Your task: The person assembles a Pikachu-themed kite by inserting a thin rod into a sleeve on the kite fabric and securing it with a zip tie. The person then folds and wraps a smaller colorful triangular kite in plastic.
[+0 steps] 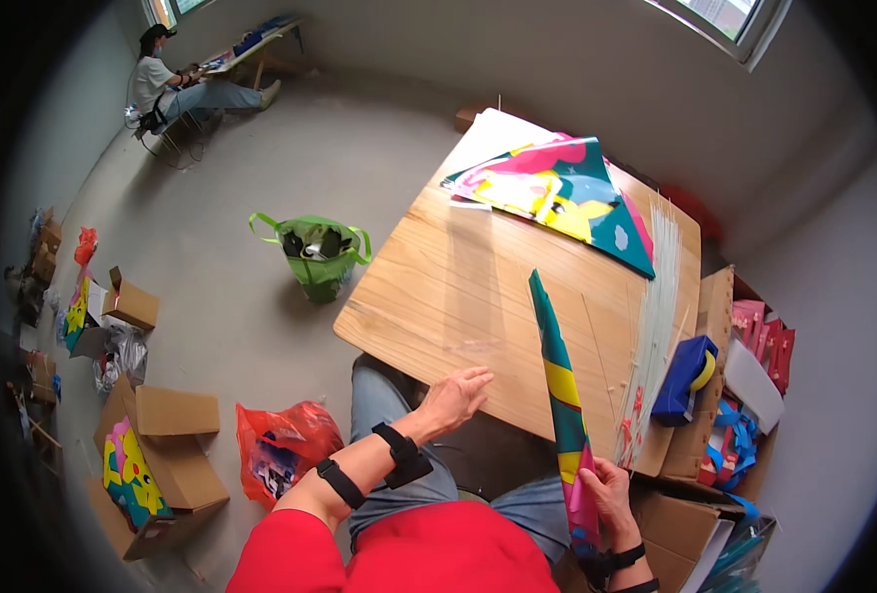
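My right hand is closed around the lower part of a narrow rolled or folded kite, teal, yellow and pink. It stands tilted, its pointed tip over the table. My left hand is at the table's near edge, fingers stretched out and close together, with nothing visible in them. Just beyond those fingers a long clear plastic sleeve lies flat on the wooden table. A stack of triangular printed kites covers the far end. Thin white rods lie along the right side.
A blue tape dispenser stands at the table's right edge, beside boxes holding red packets and blue straps. A green bag, red plastic bag and cardboard boxes are on the floor leftward. Another person sits far left.
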The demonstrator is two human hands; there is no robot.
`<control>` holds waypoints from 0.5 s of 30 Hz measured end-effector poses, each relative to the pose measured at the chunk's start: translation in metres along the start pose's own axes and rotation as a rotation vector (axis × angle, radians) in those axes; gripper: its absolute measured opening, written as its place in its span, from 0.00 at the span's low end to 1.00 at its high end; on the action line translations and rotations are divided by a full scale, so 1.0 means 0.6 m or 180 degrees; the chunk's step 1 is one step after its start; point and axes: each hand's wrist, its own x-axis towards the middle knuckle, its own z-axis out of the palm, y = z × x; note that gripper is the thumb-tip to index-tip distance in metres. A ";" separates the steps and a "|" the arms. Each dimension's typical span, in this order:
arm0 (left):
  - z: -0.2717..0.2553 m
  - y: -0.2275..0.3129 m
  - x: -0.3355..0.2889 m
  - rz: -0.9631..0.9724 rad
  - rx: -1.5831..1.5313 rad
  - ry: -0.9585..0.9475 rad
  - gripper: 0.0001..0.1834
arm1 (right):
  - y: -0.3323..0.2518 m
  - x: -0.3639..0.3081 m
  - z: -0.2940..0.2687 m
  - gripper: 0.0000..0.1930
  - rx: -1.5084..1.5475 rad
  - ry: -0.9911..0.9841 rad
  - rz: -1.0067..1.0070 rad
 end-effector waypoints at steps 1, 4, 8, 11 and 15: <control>0.014 0.005 0.003 0.0017 -0.0193 0.0127 0.19 | 0.003 -0.017 -0.008 0.14 0.0038 0.0015 0.0057; 0.023 -0.014 0.028 -0.0032 -0.0172 0.0925 0.20 | 0.018 -0.060 -0.034 0.13 0.0103 0.0127 0.0149; 0.005 -0.058 0.068 -0.0396 0.0414 0.1049 0.23 | 0.036 -0.120 -0.049 0.13 0.0136 0.0077 0.0308; -0.024 -0.094 0.096 -0.0829 0.0104 0.0538 0.23 | 0.049 -0.154 -0.047 0.13 0.0066 -0.0115 0.0436; -0.054 -0.085 0.116 -0.0760 0.0544 0.0297 0.18 | 0.058 -0.182 -0.042 0.13 0.0204 -0.0121 0.0599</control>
